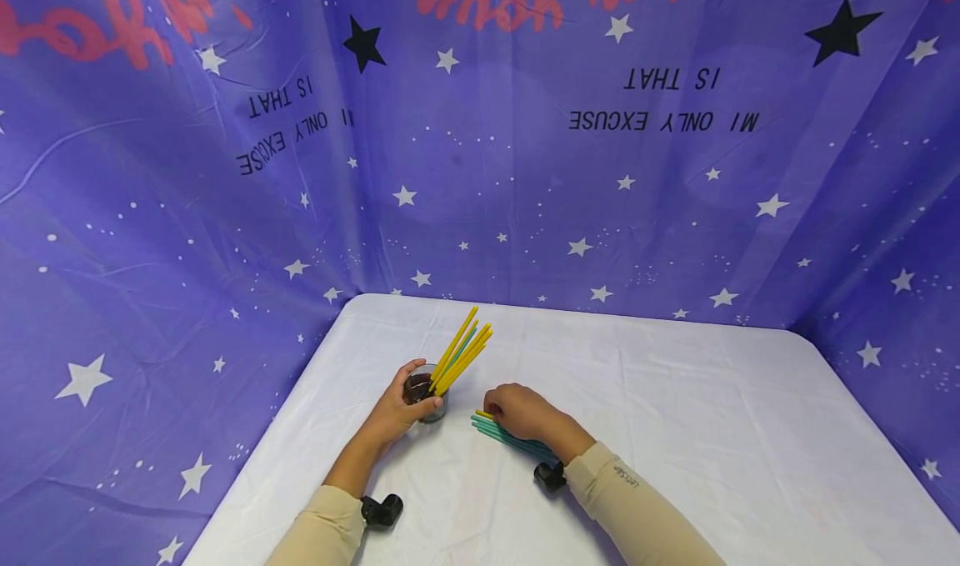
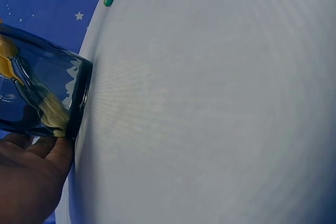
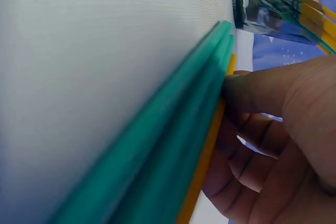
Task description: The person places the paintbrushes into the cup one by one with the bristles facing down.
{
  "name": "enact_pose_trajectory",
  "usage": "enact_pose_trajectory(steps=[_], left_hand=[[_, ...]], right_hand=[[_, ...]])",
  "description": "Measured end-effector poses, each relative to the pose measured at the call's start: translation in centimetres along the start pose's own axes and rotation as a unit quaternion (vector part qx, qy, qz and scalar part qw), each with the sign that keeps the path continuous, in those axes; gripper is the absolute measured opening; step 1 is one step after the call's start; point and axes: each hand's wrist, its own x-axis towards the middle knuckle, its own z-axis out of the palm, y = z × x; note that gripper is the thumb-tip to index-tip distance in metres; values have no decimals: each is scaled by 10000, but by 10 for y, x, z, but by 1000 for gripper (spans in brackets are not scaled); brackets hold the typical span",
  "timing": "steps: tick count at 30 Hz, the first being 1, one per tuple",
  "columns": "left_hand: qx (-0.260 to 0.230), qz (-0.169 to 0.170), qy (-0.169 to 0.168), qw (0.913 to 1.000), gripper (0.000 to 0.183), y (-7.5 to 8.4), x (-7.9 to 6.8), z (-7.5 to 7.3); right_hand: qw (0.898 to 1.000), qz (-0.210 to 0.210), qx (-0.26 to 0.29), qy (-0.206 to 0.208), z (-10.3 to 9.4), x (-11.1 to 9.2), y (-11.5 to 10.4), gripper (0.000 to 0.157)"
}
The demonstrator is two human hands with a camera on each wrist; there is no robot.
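My left hand (image 1: 393, 416) grips a clear glass (image 1: 417, 387) on the table, thumb in front and fingers round its far side. Several yellow paintbrushes (image 1: 468, 356) and a teal one lean to the right in it; bristles (image 2: 52, 109) show low inside the glass in the left wrist view. To the right, my right hand (image 1: 528, 412) pinches a yellow paintbrush (image 3: 202, 163) near its handle end, between thumb and curled fingers. Several teal paintbrushes (image 1: 495, 433) lie alongside it on the table. Their far ends are hidden under my hand and wrist.
A white cloth covers the table (image 1: 675, 399). Purple curtains (image 1: 525, 174) with stars and lettering close off the back and both sides. Each wrist wears a small black camera (image 1: 382, 511).
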Motion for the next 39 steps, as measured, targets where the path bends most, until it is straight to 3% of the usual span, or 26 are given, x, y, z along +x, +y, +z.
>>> enact_pose_trajectory(steps=[5,19,30,39], left_hand=[[4,-15,-12,10000,83,0,0,0],[93,-3,5,10000,81,2,-1,0],[122,134,-6,9998,83,1,-1,1],[140,92,33,9999,83,2,-2,1]], right_hand=[[9997,-141,152,131,-10,-5,-1,14],[9905,-736,302,1125,-55,-30,-16,15],[9797,-675,991,1607,-82,-56,-11,21],[9575,-814,1704,2179,-83,-59,-6,21]])
